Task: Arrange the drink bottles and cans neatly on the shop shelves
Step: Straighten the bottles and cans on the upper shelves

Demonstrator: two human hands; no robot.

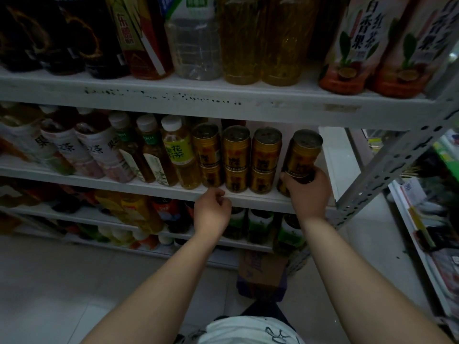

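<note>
Gripping of a gold can (301,155) by the right hand (306,192) is noted: fingers curled round its lower half, can tilted, near the right end of the middle shelf (124,186), at the front edge. Three two-high can stacks (236,160) are seen just left of it. Left hand (212,212): fingers loosely curled, nothing held, at the shelf's front edge.

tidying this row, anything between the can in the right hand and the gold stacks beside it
Nothing visible: only an open gap lies between the held can and the nearest gold stack. The left hand is lower, at the shelf edge.
</note>
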